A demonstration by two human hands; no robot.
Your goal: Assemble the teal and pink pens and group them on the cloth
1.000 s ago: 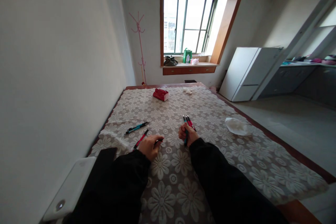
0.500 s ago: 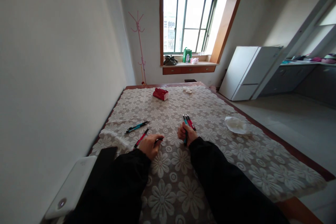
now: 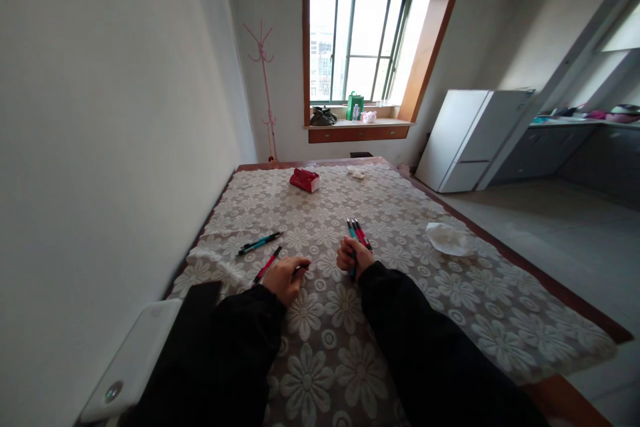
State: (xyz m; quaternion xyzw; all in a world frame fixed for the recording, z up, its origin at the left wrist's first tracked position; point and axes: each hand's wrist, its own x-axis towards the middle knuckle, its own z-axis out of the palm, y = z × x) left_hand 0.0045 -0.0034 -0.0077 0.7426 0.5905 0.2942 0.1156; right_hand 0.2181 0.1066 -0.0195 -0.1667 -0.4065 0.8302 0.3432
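Observation:
My right hand (image 3: 355, 257) is closed in a fist around several slim pens (image 3: 359, 231), teal and red with dark tips that stick out beyond the fingers. A teal end also shows below the fist. My left hand (image 3: 287, 278) rests over the cloth with its fingers pinched together. A small dark piece shows between thumb and fingers, but its kind is unclear. Just left of that hand a red-and-black pen (image 3: 267, 265) lies slanted, close to the knuckles. Farther left, teal-and-black pens (image 3: 259, 243) lie side by side on the cloth.
A flowered tablecloth (image 3: 310, 373) covers the table. On it are a red tissue pack (image 3: 304, 180), a crumpled white tissue (image 3: 449, 239) and a smaller white scrap (image 3: 357, 174). A black flat object (image 3: 193, 310) and a white device (image 3: 133, 360) are at the left, by the wall.
The view has shifted very slightly. Both hands keep their places and grips, and the pens on the cloth have not moved.

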